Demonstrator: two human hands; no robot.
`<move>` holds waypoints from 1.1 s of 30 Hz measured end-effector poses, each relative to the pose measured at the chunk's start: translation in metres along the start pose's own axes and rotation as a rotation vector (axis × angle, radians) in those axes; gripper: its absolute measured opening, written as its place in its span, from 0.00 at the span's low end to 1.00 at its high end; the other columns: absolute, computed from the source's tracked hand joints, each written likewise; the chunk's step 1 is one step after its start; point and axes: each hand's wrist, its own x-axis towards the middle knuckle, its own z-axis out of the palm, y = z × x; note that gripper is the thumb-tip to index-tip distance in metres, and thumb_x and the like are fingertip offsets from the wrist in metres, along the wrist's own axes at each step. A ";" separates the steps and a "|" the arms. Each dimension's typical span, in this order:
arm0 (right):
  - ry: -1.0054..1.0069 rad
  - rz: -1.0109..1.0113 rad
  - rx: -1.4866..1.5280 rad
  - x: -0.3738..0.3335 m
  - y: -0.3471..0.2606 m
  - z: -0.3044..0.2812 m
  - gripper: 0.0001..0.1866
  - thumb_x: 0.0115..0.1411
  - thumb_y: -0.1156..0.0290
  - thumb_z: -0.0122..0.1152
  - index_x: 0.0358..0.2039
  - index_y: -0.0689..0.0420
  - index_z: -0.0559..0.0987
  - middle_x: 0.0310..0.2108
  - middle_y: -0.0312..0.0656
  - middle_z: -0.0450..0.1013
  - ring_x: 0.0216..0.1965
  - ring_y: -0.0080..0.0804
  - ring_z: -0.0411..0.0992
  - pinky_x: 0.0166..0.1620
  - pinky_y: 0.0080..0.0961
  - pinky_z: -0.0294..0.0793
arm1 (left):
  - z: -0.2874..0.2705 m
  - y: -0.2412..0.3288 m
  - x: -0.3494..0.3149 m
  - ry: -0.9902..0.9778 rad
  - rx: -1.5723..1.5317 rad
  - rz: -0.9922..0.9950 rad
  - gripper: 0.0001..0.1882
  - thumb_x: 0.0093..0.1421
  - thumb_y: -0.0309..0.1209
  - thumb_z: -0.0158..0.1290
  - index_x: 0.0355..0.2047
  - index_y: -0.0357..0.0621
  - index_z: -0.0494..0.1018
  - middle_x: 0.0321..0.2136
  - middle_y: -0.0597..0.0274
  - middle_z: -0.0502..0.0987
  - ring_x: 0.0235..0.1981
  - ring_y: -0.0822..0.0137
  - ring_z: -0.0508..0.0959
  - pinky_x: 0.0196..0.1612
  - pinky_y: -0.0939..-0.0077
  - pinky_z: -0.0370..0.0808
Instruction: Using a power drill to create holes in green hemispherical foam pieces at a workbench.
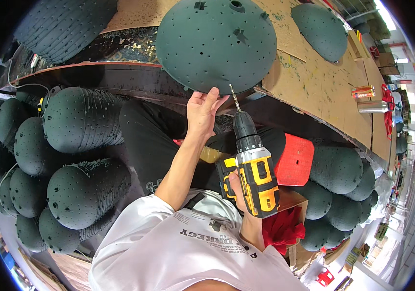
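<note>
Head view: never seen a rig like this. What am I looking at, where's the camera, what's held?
No robot here: these are a person's bare hands. The one picture comes from a wide fisheye camera on the person's head, looking down, so straight edges bend toward the rim.

The left hand pinches the near edge of a green dome dotted with holes. The right hand grips a yellow-and-black drill; its bit points at that edge, contact unclear.

On the bench lie another dome and a metal cylinder. Nested stacks sit either side.
</note>
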 end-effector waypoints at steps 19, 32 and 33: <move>0.017 -0.137 -0.270 0.002 -0.007 -0.003 0.11 0.58 0.74 0.65 0.43 0.56 0.82 0.37 0.40 0.79 0.39 0.38 0.77 0.45 0.36 0.74 | 0.001 -0.007 0.000 0.054 0.035 0.049 0.15 0.62 0.29 0.61 0.46 0.38 0.71 0.40 0.60 0.79 0.41 0.68 0.80 0.52 0.60 0.81; -0.048 -0.087 -0.188 0.002 -0.014 -0.009 0.19 0.58 0.62 0.65 0.48 0.54 0.78 0.43 0.42 0.78 0.47 0.42 0.76 0.55 0.41 0.72 | 0.001 -0.006 0.004 0.034 0.092 0.078 0.15 0.63 0.27 0.59 0.47 0.37 0.71 0.43 0.60 0.78 0.44 0.68 0.79 0.51 0.59 0.82; -0.055 -0.074 -0.161 0.001 -0.014 -0.008 0.19 0.58 0.63 0.65 0.48 0.54 0.78 0.43 0.42 0.78 0.47 0.41 0.76 0.55 0.40 0.72 | 0.001 -0.006 0.005 0.023 0.083 0.103 0.15 0.63 0.27 0.59 0.48 0.37 0.71 0.43 0.61 0.78 0.44 0.68 0.79 0.51 0.59 0.82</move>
